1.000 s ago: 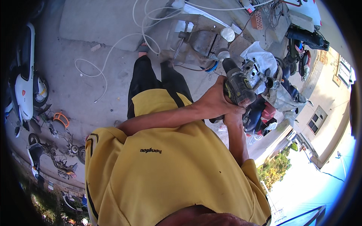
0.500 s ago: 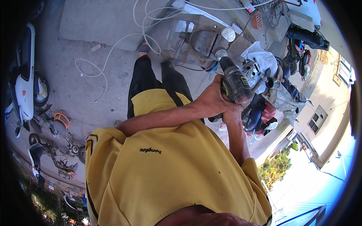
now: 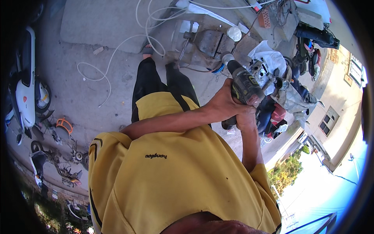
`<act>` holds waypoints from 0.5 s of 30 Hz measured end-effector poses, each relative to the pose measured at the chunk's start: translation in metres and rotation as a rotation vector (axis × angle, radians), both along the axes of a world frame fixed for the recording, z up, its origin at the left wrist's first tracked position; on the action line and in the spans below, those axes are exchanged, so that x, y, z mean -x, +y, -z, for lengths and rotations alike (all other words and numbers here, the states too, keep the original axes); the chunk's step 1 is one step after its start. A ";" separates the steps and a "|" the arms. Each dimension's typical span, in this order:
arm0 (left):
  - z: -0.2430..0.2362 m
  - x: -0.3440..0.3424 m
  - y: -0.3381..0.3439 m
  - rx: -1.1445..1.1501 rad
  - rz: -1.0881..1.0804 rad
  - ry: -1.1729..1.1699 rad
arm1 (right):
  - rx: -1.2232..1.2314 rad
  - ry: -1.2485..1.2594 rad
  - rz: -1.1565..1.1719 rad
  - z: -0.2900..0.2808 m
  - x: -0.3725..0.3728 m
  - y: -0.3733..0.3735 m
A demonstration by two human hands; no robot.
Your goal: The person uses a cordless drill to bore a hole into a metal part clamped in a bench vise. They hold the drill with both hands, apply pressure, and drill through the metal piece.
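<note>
Over a concrete yard (image 3: 66,109), the hands come together at two o'clock of the view, the left hand (image 3: 221,103) clasped on a drill (image 3: 248,89) and the right hand (image 3: 246,116) just beneath its rear end, its grip impossible to tell. From the drill, a metal engine part (image 3: 259,71) sits near at one o'clock, a vise (image 3: 209,42) at eleven, and a white scooter (image 3: 25,95) well away at nine.
</note>
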State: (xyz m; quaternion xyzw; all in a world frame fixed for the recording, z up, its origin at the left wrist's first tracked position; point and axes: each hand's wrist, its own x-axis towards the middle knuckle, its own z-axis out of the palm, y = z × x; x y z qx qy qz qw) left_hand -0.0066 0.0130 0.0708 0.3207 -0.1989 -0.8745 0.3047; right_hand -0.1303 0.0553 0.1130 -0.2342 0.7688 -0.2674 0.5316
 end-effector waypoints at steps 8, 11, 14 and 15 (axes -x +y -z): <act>-0.017 0.017 0.000 0.005 -0.027 0.085 | -0.125 -0.010 -0.006 -0.038 0.025 -0.007; -0.020 0.017 -0.003 -0.018 -0.035 0.096 | -0.152 -0.032 -0.006 -0.042 0.029 -0.010; -0.014 0.019 0.001 0.009 0.009 0.092 | -0.120 -0.043 -0.006 -0.037 0.036 -0.001; -0.011 0.019 0.001 0.029 0.031 0.088 | -0.082 -0.051 -0.020 -0.031 0.040 0.008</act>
